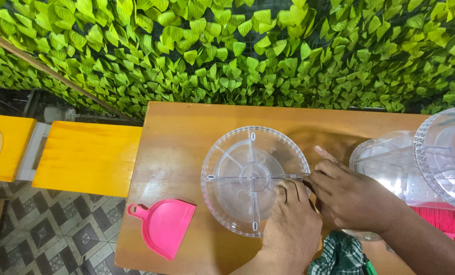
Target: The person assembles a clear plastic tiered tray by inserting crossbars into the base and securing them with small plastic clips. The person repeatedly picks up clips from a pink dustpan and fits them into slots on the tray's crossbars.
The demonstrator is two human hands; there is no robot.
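A round clear plastic tray (237, 153) with four divided sections lies on the brown wooden table (176, 137). My left hand (291, 224) rests on the tray's right near rim, fingers curled at the end of a divider. My right hand (347, 196) pinches the same right edge of the tray, one finger stretched out along the rim. Both hands touch at the tray's right side.
A pink dustpan (163, 224) lies at the table's near left corner. More clear plastic trays (444, 153) are stacked at the right, with a pink brush (444, 219) under them. A green checked cloth (339, 254) lies near me. Orange benches (84, 158) stand left; a leafy green wall (237, 51) is behind.
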